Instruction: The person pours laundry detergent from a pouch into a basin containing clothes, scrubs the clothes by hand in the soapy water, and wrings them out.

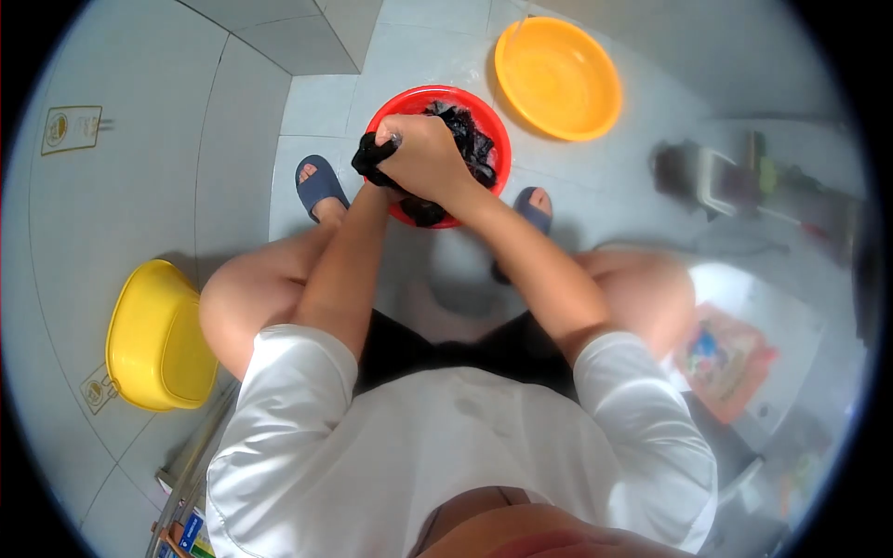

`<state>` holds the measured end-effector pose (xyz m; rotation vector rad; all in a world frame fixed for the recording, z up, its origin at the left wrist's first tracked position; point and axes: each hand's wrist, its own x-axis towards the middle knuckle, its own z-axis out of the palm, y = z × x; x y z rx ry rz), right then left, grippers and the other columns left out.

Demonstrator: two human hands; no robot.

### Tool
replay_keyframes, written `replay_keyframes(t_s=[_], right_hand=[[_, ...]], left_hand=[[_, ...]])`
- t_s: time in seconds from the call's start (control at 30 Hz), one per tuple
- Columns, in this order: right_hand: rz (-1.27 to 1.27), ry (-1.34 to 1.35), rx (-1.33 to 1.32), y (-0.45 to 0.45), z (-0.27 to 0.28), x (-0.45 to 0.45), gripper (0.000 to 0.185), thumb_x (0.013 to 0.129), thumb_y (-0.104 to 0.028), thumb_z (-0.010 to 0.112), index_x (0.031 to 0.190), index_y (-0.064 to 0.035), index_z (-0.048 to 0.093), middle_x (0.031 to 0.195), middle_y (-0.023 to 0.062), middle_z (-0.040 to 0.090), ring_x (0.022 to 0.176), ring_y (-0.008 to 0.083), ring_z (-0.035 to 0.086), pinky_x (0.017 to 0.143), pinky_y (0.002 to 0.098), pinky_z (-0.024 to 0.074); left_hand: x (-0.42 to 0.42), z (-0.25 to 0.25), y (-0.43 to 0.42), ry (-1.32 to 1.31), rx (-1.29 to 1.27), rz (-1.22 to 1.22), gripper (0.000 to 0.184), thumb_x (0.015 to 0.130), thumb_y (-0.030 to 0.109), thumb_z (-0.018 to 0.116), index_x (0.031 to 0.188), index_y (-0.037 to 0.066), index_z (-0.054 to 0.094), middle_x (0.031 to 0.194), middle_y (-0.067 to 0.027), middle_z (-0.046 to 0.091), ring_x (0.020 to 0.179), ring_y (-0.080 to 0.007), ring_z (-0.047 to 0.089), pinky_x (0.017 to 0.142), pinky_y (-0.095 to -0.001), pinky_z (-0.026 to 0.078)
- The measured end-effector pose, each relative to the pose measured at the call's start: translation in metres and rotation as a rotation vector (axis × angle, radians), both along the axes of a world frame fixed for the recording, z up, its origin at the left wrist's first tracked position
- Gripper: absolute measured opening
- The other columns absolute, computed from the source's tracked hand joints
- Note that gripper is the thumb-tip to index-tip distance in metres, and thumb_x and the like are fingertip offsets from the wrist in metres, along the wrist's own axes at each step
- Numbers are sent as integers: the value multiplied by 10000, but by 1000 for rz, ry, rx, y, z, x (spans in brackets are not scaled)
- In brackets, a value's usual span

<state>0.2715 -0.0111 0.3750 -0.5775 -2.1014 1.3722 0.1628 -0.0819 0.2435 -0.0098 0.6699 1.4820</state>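
Right hand (428, 158) clenched around black cloth (374, 161) over the red basin (437, 90) near its left rim, more dark fabric (481, 147) lying inside; if that grip slackened, the bunched end could drop outside onto the floor (318, 107). Left hand (383, 192) nearly all hidden behind the right, its hold impossible to tell.

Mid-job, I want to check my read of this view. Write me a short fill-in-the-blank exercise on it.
1. The basin beneath the right hand is coloured ____.
2. The cloth gripped in that hand is coloured ____.
3. The orange-yellow basin stands on the tiled ____.
4. The person's shirt is coloured ____.

Missing words: red; black; floor; white.
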Motion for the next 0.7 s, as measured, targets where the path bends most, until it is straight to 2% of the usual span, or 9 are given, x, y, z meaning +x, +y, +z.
replay_keyframes(t_s=[0.13,0.17,0.2,0.27,0.37,0.47,0.53,0.67,0.7], right_hand=[[-97,72,-64,4,62,9,136,691,-6,709,823,-9,676,733,169,670,641,287,651,635,344,517],[-80,92,-116,9,69,10,151,718,-4,746,796,-35,621,700,29,627,658,102,590,616,287,501],[-88,103,-150,13,81,12,158,731,10,741,800,-29,604,706,3,613,676,60,562,613,260,490],[-73,134,-146,27,87,12,169,731,18,743,809,-29,601,712,-15,608,684,46,552,615,246,484],[-137,57,-140,47,87,10,182,728,-12,756,812,-34,596,716,-28,601,674,56,552,618,245,481],[-151,-34,-209,77,46,1,181,724,-34,756,838,-33,616,711,-13,608,664,67,553,615,252,474],[-183,-163,-172,90,8,-5,250,699,-132,786,915,-40,702,775,94,692,733,194,670,716,336,539],[-231,-228,-94,97,-72,-11,268,724,-148,781,967,-48,727,822,103,713,801,259,704,778,347,550],[-186,-331,-96,99,-90,-9,267,736,-172,782,973,-56,740,869,122,722,855,279,712,823,361,556]], left_hand=[[-1,24,13,24,115,90,702,934,327,711,1551,161,420,1563,-108,472,1402,-302,474,1152,-472,403],[-1,28,17,27,136,104,701,936,322,709,1552,158,418,1563,-112,471,1405,-302,471,1154,-469,401],[-2,31,20,35,145,110,699,938,318,706,1553,155,417,1563,-116,469,1407,-303,469,1155,-467,399],[-4,30,24,51,147,114,696,941,308,702,1554,149,413,1564,-123,467,1411,-305,464,1159,-461,395],[-7,10,25,97,56,88,691,946,294,695,1556,140,408,1566,-134,464,1418,-308,456,1164,-454,390],[-2,-45,9,144,-169,57,686,952,280,688,1558,131,403,1567,-146,460,1424,-310,448,1169,-446,384],[10,-90,-6,169,-341,39,683,955,271,683,1559,125,400,1568,-153,458,1429,-312,443,1172,-441,380],[29,-158,-26,289,-597,53,677,962,252,674,1562,113,393,1569,-168,453,1437,-315,433,1178,-430,372],[26,-182,-30,381,-636,59,675,964,247,672,1563,111,391,1570,-172,452,1440,-316,431,1180,-428,370]])
